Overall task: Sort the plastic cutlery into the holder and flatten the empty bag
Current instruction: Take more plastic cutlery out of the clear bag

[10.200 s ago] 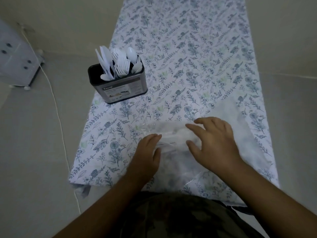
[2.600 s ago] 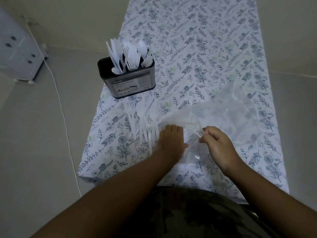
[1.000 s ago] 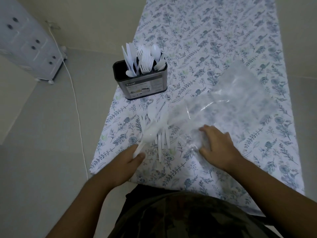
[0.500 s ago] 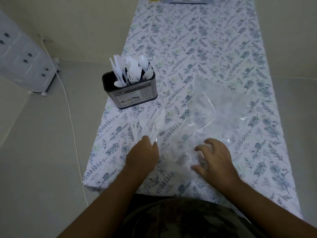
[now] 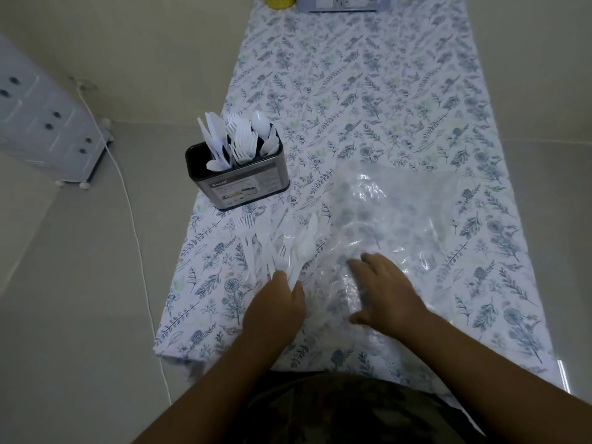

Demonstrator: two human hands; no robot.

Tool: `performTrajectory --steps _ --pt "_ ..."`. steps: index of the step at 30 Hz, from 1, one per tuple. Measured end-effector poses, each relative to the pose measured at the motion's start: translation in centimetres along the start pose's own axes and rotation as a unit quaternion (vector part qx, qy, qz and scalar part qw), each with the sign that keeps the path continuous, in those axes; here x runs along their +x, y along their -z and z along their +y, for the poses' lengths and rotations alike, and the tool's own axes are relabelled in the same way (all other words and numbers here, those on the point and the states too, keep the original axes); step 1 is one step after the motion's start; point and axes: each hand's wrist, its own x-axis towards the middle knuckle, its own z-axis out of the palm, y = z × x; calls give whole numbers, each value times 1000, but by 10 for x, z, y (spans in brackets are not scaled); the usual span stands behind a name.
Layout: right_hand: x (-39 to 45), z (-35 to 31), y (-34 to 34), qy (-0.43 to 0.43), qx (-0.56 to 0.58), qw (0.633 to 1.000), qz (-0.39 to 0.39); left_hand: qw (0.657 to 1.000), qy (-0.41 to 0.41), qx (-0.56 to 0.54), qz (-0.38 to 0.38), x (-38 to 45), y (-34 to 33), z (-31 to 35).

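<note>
The loose plastic cutlery (image 5: 282, 241) lies in a small heap on the floral tablecloth (image 5: 368, 91), near the front left corner of the table. It is white forks, spoons and perhaps knives, overlapping each other, with their handles pointing toward the person. The left hand (image 5: 275, 306) is at the near end of this heap, at about 6 o'clock from it — the fingers are curled around the handle of one white piece, which sticks out between thumb and fingers. Which kind of piece it is, I cannot tell.

At 3 o'clock from the heap, touching its right edge, lies the clear plastic bag (image 5: 394, 216). It is wrinkled and shiny and spread over the cloth, and the pattern shows through it. The right hand (image 5: 387, 290) rests on the near part of the bag with the fingers spread wide and fairly straight, palm down, holding nothing.

At 11 o'clock from the heap stands the cutlery holder (image 5: 240, 181), a dark box with a label on its front side. It is upright, close to the left edge of the table, with knives, forks and spoons standing in it, sorted in groups.

Farther out — at 12 o'clock, on the far end of the table — are a yellow object (image 5: 281, 0) and a flat box (image 5: 341, 3), both cut by the frame. On the floor at 9 o'clock stands a white drawer cabinet (image 5: 48, 126), and a white cable (image 5: 134, 225) runs along the floor beside the table.
</note>
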Motion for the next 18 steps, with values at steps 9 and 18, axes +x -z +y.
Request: performTrajectory --steps 9,18 --pt "12 -2 7 -22 -45 998 -34 997 -59 -35 -43 -8 -13 20" --pt "-16 12 -6 -182 441 868 136 991 -88 -71 -77 -6 -17 12"
